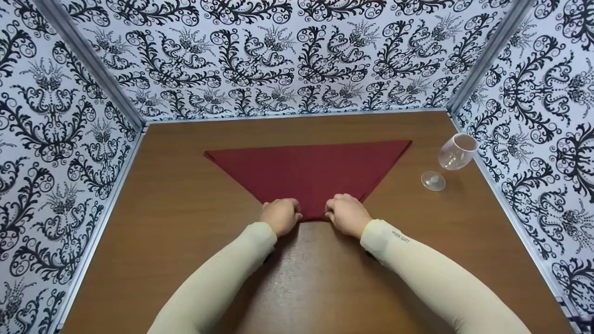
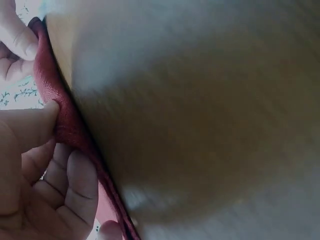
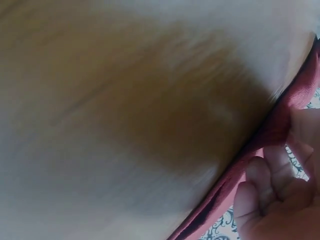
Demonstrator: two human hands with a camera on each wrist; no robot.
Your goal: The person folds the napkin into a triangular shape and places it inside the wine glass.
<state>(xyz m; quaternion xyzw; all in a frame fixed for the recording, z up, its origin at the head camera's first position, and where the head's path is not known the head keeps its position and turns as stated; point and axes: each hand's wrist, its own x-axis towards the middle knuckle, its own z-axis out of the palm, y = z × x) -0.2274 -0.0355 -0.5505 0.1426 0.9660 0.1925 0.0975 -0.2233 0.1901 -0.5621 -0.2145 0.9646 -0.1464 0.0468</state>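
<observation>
A dark red cloth napkin (image 1: 301, 171) lies on the table, its long straight edge at the back and its sides narrowing to a short folded edge at the front. At the left end of that front edge my left hand (image 1: 280, 216) pinches the fabric between thumb and curled fingers. My right hand (image 1: 347, 214) pinches the right end the same way, a small gap from the left. In the left wrist view the napkin's rolled edge (image 2: 70, 120) passes under the thumb. The right wrist view shows the folded layers (image 3: 225, 185) beside the right fingers.
A clear stemmed glass (image 1: 457, 153) stands at the right of the brown wooden table (image 1: 185, 222). Patterned black-and-white panels (image 1: 260, 55) with metal edging enclose the table at the back and both sides.
</observation>
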